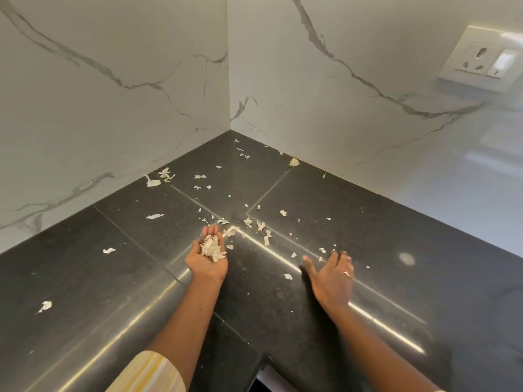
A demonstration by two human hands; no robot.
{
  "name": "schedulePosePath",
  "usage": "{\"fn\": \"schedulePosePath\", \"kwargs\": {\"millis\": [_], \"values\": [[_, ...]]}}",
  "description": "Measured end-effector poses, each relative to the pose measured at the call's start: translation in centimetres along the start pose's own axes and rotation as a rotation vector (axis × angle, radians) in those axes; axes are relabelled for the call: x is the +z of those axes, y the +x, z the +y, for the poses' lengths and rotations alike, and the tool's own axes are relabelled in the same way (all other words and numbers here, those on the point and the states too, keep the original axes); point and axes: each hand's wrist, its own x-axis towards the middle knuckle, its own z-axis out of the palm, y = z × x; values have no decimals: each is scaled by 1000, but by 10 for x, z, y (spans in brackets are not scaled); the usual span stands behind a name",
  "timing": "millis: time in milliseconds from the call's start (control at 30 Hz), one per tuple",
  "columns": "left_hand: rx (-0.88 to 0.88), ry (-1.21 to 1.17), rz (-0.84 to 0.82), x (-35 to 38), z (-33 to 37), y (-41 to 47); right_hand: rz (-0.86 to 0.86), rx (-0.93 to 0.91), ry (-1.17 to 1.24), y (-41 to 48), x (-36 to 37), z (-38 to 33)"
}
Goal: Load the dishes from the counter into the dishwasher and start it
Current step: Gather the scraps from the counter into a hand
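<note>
Corner of a kitchen table (85, 278): dark speckled stone, polished, laid in slabs with thin straight joints, and a bright light streak (283, 257) reflected across it. Two walls meet behind it, left wall (113, 108) and right wall (339, 89), both glossy white marble-look panels with grey veins. A white socket plate (481, 60) with round pin holes and one rocker switch sits high on the right wall. I can read no writing on it.

Pale, thin, papery flakes (152, 182) are scattered over the table, thickest near the corner and in front of the hands.

My left hand (208, 258) is palm up and cupped, fingers (210, 232) pressed together, carrying a heap of flakes (211, 248). The sleeve (150, 372) on that arm is striped yellow and white.

My right hand (334, 275) is low over the table, fingers spread and holding nothing, with a ring (347, 273) on one finger. I cannot tell whether it touches the stone.

Dishes and dishwasher: I cannot tell where they are from this view.
</note>
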Motion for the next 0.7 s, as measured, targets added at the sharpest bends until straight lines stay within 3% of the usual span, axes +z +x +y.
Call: {"fn": "schedulePosePath", "kwargs": {"millis": [133, 367, 700], "values": [[48, -50, -7, 0, 25, 7, -131, -238, -124, -17, 31, -55], [143, -110, 15, -6, 59, 22, -197, -203, -111, 1, 64, -152], [217, -114, 24, -8, 92, 47, -298, -567, -153, 24, 99, -210]]}}
